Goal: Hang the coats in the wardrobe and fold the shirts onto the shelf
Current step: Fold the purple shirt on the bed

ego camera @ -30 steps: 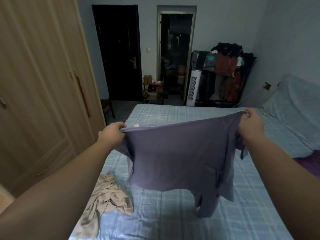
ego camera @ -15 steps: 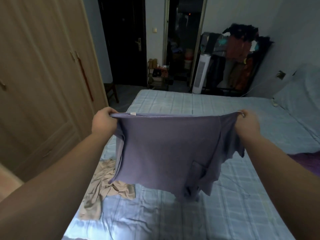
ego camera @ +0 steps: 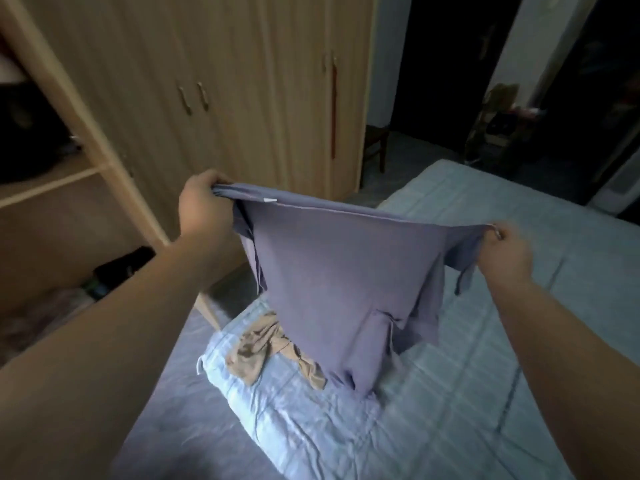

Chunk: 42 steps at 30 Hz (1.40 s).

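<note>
My left hand (ego camera: 204,206) has its fingers curled tight over one top corner of the purple shirt (ego camera: 346,271), and my right hand (ego camera: 504,249) pinches the other corner, so neither has anything else in it. Between them the top edge of the shirt is pulled nearly straight, sloping down toward the right. A small white tag shows near the left end. The rest of the cloth hangs free, and its lower hem seems to brush the bed (ego camera: 450,393) at the near corner.

Both my arms reach forward, well apart, the left raised higher than the right, with the wrists fairly level.

Just beside the hanging hem a tan garment (ego camera: 256,351) lies crumpled on the bed, partly hidden behind the shirt. To the left stands the wardrobe (ego camera: 242,81), most doors closed, with an open section at the far left where a shelf (ego camera: 45,183) shows. Dark things sit above and below it, too dim for me to name.

As I judge it, the task is at an early stage. This shirt is spread out but no fold is made in it, and nothing I can recognise as a folded shirt lies on the shelf. The tan garment is untouched. I see no coats from here, so I cannot say whether any are hung.
</note>
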{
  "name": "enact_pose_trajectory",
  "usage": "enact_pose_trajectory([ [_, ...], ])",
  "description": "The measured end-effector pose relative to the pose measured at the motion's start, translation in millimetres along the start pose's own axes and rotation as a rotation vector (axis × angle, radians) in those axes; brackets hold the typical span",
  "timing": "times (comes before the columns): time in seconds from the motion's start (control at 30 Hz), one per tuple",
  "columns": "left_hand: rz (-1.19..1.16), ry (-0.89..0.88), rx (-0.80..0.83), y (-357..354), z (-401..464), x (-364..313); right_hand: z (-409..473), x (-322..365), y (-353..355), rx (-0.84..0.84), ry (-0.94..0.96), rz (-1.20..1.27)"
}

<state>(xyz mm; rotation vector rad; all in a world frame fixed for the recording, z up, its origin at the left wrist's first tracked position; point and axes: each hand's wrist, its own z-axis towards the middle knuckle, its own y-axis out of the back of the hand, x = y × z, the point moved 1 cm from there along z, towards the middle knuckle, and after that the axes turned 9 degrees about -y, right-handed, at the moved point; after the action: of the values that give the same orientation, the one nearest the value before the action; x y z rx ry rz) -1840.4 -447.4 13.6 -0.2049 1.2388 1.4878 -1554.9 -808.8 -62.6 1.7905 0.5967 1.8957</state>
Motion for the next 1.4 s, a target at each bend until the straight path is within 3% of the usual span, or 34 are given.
enact_pose_trajectory([
  [0.17, 0.131, 0.068, -0.134, 34.0, -24.2, 11.1, 17.9, 31.2, -41.4, 0.195, -0.110, 0.410],
  [0.27, 0.155, 0.086, -0.197, 47.9, -47.9, 1.2, 9.8, 34.7, -38.4, 0.279, -0.073, 0.569],
  [0.43, 0.129, 0.125, -0.195, 54.1, -107.3, 5.0, -15.0, -6.1, -11.5, 0.204, 0.149, 0.292],
  [0.53, 0.117, 0.141, -0.036, 39.2, -162.8, 20.4, -29.9, -58.3, -2.0, 0.180, 0.183, 0.210],
  [0.73, 0.135, 0.221, 0.306, -22.5, -298.0, 52.2, -50.8, -183.0, 7.2, 0.297, 0.183, 0.049],
  [0.83, 0.127, 0.267, 0.422, -64.0, -372.8, 62.4, -53.2, -254.7, 13.5, 0.316, 0.274, -0.079],
  [0.93, 0.168, 0.309, 0.469, -108.7, -456.5, 62.3, -55.9, -337.4, 20.9, 0.353, 0.364, -0.219],
  [1.13, 0.200, 0.467, 0.579, -200.4, -603.7, 30.9, -60.7, -484.7, 53.1, 0.519, 0.373, -0.286],
  [1.3, 0.242, 0.452, 0.639, -233.2, -673.4, 20.5, -48.9, -555.4, 76.8, 0.604, 0.471, -0.452],
  [1.4, 0.386, 0.489, 0.688, -242.7, -704.8, 10.9, -39.0, -584.4, 88.8, 0.585, 0.483, -0.513],
])
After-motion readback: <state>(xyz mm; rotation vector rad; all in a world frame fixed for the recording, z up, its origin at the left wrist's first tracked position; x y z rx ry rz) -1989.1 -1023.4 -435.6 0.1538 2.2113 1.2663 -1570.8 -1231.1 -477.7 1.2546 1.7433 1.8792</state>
